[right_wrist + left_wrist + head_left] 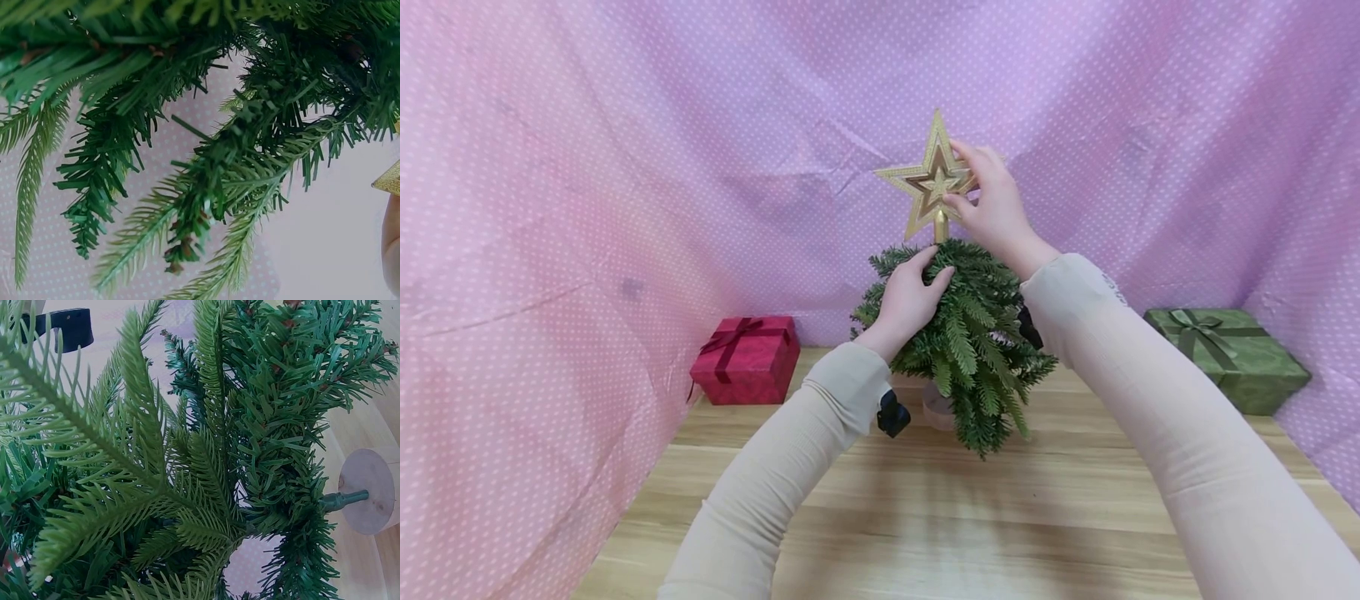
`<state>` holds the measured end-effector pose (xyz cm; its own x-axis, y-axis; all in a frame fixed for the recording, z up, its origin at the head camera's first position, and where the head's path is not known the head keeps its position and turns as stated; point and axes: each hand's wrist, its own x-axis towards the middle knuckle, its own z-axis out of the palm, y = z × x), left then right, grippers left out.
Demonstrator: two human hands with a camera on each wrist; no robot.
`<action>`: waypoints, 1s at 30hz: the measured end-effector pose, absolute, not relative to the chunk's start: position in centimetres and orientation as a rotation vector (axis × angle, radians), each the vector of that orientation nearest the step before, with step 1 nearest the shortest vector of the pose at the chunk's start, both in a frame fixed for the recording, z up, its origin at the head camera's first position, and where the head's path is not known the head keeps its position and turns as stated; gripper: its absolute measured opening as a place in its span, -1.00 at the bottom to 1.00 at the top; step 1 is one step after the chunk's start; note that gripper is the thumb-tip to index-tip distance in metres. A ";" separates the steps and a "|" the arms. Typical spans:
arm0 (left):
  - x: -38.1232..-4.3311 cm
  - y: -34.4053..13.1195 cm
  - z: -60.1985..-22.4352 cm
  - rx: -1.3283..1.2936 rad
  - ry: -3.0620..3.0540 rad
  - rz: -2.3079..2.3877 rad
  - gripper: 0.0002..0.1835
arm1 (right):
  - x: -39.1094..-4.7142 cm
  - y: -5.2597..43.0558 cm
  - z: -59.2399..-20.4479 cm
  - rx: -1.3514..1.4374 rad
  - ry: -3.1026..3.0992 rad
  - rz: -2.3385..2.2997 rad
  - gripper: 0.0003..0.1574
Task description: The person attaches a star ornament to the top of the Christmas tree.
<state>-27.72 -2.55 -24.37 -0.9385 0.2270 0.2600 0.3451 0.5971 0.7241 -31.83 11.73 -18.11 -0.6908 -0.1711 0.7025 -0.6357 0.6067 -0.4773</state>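
A gold star tree topper stands upright over a small artificial Christmas tree, its stem reaching down to the top branches. On the star's right side, my right hand pinches it between thumb and fingers. My left hand holds the treetop just below the stem, its fingertips partly among the needles. Only branches and the round wooden base show in the left wrist view. One gold star point appears at the right wrist view's edge, beside part of a hand.
A red gift box with a dark ribbon sits to the left on the wooden table. Partly behind the right sleeve, a green gift box stands on the right. Pink dotted cloth hangs behind and at both sides.
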 end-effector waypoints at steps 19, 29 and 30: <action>-27.7 -2.5 -24.4 -0.475 -2.680 -1.242 -0.43 | -31.4 12.2 -17.9 0.593 -2.228 0.997 -0.23; -27.8 -2.5 -24.2 -0.470 -2.680 -1.239 -0.43 | -31.1 12.6 -17.4 0.548 -2.224 1.003 -0.22; -27.7 -2.5 -24.2 -0.467 -2.681 -1.238 -0.43 | -31.1 12.7 -17.4 0.545 -2.221 1.006 -0.22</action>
<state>-27.75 -2.49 -24.23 -0.9399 0.2156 0.2646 0.3413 0.6105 0.7147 -31.07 12.68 -17.37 -0.7143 -0.1074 0.6916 -0.5908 0.6223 -0.5135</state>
